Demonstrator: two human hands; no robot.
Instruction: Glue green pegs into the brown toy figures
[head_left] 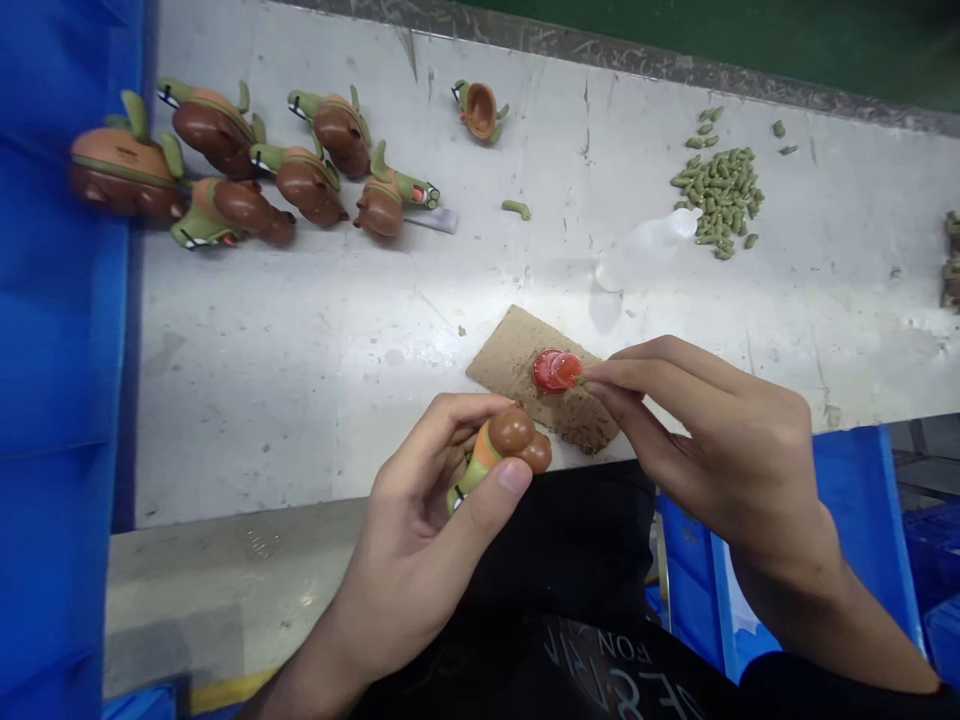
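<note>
My left hand (pixel 420 540) is wrapped round a brown, orange and green toy figure (pixel 512 432), its round brown parts showing between thumb and fingers. To the right, my right hand (pixel 712 440) pinches a small green piece (pixel 579 380) by its end. The tip of that piece is at a small red dish (pixel 553 370), at the dish's right edge. Under the dish lies a brown cardboard piece (pixel 510 345) with dark smears and crumbs near its lower right corner.
Several similar figures (pixel 300 185) lie at the back left, and one hollow part (pixel 480 110) behind. A green piece (pixel 516 209), a translucent bottle (pixel 645 250) and a pile of green pieces (pixel 720 195) lie farther back. Blue crates (pixel 60 350) stand left and lower right.
</note>
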